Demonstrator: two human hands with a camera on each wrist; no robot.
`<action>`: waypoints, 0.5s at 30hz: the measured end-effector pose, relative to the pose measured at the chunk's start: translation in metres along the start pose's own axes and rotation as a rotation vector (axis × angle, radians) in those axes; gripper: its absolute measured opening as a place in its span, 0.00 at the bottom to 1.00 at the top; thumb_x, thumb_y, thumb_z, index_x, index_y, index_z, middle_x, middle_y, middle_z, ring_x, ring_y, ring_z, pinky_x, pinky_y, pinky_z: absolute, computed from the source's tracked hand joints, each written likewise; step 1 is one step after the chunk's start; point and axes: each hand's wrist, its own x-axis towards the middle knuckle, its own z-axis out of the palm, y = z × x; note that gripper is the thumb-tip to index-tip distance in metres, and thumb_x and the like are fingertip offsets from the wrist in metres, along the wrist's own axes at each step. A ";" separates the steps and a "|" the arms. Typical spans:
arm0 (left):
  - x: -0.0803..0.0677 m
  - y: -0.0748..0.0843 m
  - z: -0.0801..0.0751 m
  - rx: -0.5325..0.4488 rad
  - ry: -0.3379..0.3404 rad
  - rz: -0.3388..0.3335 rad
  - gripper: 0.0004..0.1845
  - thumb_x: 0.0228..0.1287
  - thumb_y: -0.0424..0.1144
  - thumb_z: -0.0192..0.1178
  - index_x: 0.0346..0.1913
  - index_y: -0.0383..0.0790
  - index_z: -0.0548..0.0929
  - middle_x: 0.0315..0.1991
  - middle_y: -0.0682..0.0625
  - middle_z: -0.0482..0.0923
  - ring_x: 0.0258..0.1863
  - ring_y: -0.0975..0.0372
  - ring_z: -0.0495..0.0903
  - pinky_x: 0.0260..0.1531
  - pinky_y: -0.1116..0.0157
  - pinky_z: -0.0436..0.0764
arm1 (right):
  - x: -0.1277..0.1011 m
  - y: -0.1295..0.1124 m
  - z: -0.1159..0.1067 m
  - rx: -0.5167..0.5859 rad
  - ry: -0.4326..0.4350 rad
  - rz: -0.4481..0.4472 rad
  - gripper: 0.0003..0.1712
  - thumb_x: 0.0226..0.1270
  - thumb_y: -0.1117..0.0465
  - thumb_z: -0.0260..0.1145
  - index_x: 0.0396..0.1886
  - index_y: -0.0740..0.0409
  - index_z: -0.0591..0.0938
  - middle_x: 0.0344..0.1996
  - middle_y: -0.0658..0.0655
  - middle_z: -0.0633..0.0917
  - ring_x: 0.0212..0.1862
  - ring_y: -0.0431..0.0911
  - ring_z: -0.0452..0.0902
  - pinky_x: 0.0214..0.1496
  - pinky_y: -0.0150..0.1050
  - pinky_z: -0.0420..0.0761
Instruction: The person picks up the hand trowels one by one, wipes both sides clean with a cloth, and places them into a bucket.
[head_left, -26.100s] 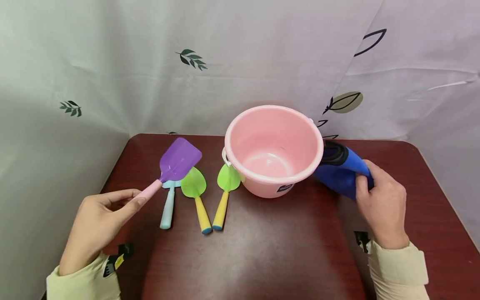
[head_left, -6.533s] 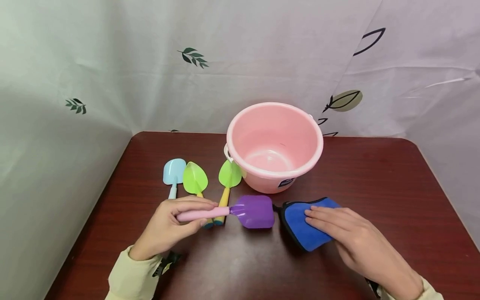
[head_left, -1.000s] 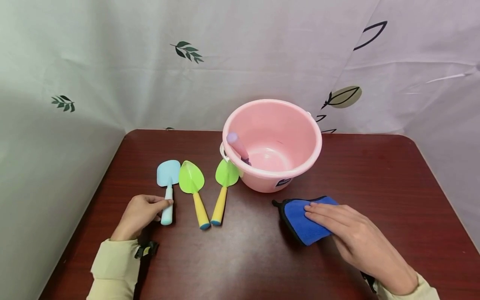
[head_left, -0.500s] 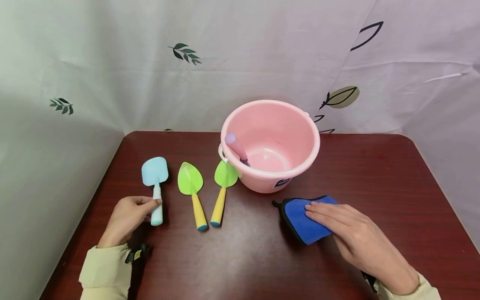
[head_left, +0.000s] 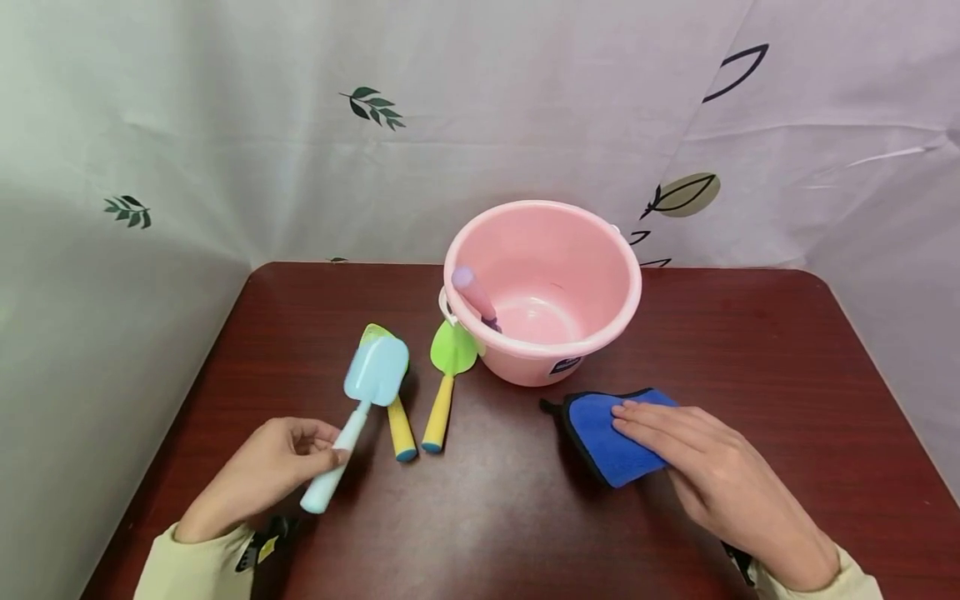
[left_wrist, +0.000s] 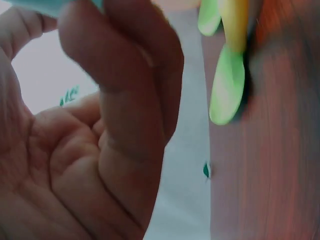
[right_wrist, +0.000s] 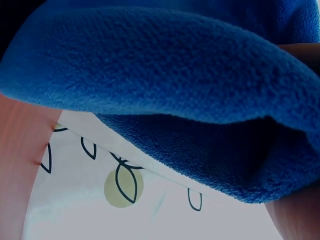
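Note:
My left hand (head_left: 262,471) pinches the light blue handle of a toy shovel (head_left: 377,368). That shovel is tilted up to the right, and its blade overlaps a green toy trowel (head_left: 401,429) with a yellow handle. In the left wrist view a bit of the light blue handle (left_wrist: 37,4) shows at the top, by the fingertips. At the front right my right hand (head_left: 723,479) holds a folded blue cloth (head_left: 607,442) with black edging, long fingers laid across its top. The thumb is hidden in the head view. Plush cloth folds (right_wrist: 150,60) fill the right wrist view.
A pink bucket (head_left: 536,362) stands at the back centre; a shovel with a pink handle (head_left: 474,293) leans inside it. Another green trowel (head_left: 442,404) lies against its left side. The dark red table (head_left: 480,533) ends at a leaf-print curtain (head_left: 300,125).
My left hand has lifted the light blue shovel, first leftward, then right over the green trowel. The purple shovel, held by the left hand earlier, is in the bucket. My right hand hardly moved lately.

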 end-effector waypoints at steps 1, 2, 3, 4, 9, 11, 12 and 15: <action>-0.001 0.001 0.002 -0.006 -0.024 0.034 0.13 0.61 0.40 0.70 0.43 0.33 0.86 0.29 0.51 0.83 0.29 0.63 0.80 0.29 0.67 0.79 | 0.001 0.000 0.000 0.001 0.004 -0.003 0.28 0.78 0.63 0.38 0.59 0.63 0.83 0.58 0.56 0.84 0.58 0.47 0.79 0.69 0.29 0.62; -0.001 0.003 0.005 -0.015 -0.050 0.064 0.12 0.60 0.39 0.70 0.42 0.34 0.86 0.28 0.52 0.82 0.28 0.64 0.79 0.28 0.67 0.79 | 0.001 -0.001 -0.001 0.003 0.009 -0.006 0.28 0.77 0.63 0.38 0.59 0.63 0.83 0.58 0.57 0.84 0.58 0.48 0.79 0.68 0.29 0.62; -0.001 0.004 0.007 -0.025 -0.076 0.079 0.11 0.60 0.39 0.70 0.41 0.35 0.86 0.27 0.52 0.81 0.27 0.65 0.79 0.28 0.68 0.78 | 0.002 -0.001 -0.001 0.006 0.013 -0.008 0.28 0.77 0.64 0.38 0.58 0.63 0.83 0.57 0.57 0.84 0.58 0.48 0.79 0.68 0.29 0.62; -0.001 0.005 0.009 -0.040 -0.102 0.098 0.10 0.59 0.38 0.70 0.40 0.35 0.86 0.26 0.53 0.80 0.26 0.65 0.78 0.28 0.68 0.78 | 0.003 -0.002 -0.002 0.007 0.016 -0.011 0.28 0.77 0.64 0.38 0.58 0.64 0.83 0.57 0.57 0.84 0.58 0.48 0.79 0.68 0.29 0.62; 0.000 0.011 0.018 -0.073 -0.204 0.201 0.06 0.57 0.34 0.69 0.37 0.38 0.86 0.23 0.54 0.80 0.24 0.66 0.77 0.26 0.68 0.77 | 0.008 -0.004 -0.004 0.025 0.035 -0.041 0.27 0.77 0.65 0.39 0.58 0.65 0.83 0.57 0.58 0.84 0.58 0.48 0.79 0.68 0.29 0.63; 0.000 0.015 0.022 -0.037 -0.229 0.246 0.05 0.56 0.34 0.69 0.36 0.42 0.86 0.22 0.56 0.80 0.23 0.67 0.78 0.25 0.68 0.77 | 0.009 -0.005 -0.003 0.036 0.042 -0.055 0.26 0.77 0.65 0.40 0.57 0.65 0.83 0.57 0.59 0.84 0.58 0.49 0.79 0.68 0.30 0.63; 0.000 0.018 0.025 -0.012 -0.240 0.263 0.04 0.56 0.35 0.70 0.35 0.44 0.86 0.22 0.57 0.80 0.22 0.67 0.77 0.25 0.68 0.77 | 0.010 -0.005 -0.003 0.040 0.043 -0.059 0.26 0.77 0.65 0.40 0.57 0.65 0.83 0.57 0.59 0.84 0.58 0.49 0.79 0.68 0.30 0.63; 0.002 0.027 0.033 0.065 -0.270 0.319 0.06 0.55 0.36 0.71 0.32 0.51 0.86 0.20 0.60 0.78 0.21 0.69 0.76 0.23 0.69 0.76 | 0.013 -0.007 -0.003 0.052 0.037 -0.063 0.26 0.78 0.64 0.40 0.58 0.65 0.83 0.58 0.59 0.83 0.59 0.48 0.78 0.68 0.30 0.63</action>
